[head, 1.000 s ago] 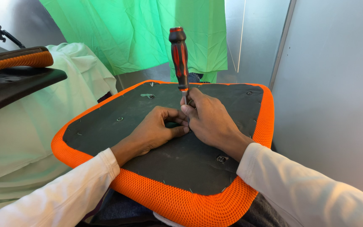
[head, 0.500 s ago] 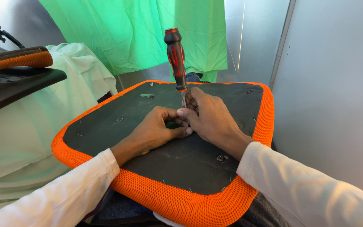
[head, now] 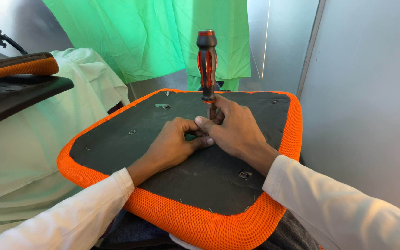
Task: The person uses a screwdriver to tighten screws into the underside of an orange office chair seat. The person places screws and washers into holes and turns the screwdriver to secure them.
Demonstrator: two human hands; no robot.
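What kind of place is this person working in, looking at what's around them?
Probably a small workshop or furniture assembly spot. An upturned orange-edged chair seat lies under both hands, a red and black screwdriver stands on it, another chair part sits at left, and a green cloth hangs over plain metal-looking walls.

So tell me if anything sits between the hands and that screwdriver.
Nothing visible does. The right hand already touches the lower shaft of the screwdriver, which stands upright on the dark underside of the seat pad. The left hand rests against the right, fingertips close by the tip. The tip itself is hidden.
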